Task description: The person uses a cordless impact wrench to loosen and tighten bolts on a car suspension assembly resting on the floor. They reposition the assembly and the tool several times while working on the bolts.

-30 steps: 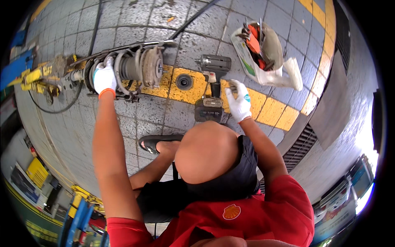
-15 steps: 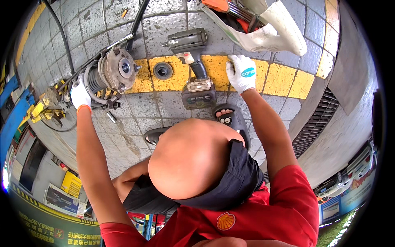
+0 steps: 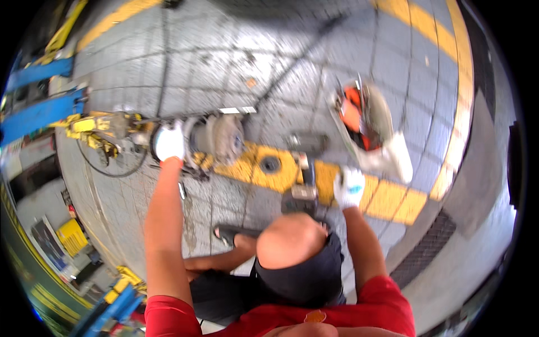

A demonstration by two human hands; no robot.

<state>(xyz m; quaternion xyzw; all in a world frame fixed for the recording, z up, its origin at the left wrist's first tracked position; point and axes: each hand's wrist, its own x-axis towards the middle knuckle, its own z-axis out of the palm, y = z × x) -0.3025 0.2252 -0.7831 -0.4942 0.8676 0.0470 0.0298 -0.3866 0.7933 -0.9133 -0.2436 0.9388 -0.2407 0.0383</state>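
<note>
A worn coil-spring strut (image 3: 216, 140) lies on its side on the floor tiles, a round metal mount at its right end. My left hand (image 3: 169, 143), in a white glove with an orange cuff, is closed around its left part; blur hides the fingertips. On the yellow floor stripe sits a dark ring-shaped part (image 3: 270, 164). Right of it lies a cordless impact wrench (image 3: 306, 168), its battery toward me. My right hand (image 3: 349, 188), also gloved, is just right of the wrench, apart from it, fingers loosely bent and thumb apart, with nothing seen in it.
A cut-open white plastic container (image 3: 382, 163) holds orange-handled tools beyond my right hand. Yellow metal equipment (image 3: 104, 126) stands by the strut's left end, near a blue beam (image 3: 45, 115). A hose (image 3: 164, 67) crosses the far floor. A floor grate (image 3: 424, 247) lies at right.
My view has swung, so everything sits further right and lower, and more far floor shows. The left hand stays on the strut; the right stays beside the wrench. The picture is now blurred.
</note>
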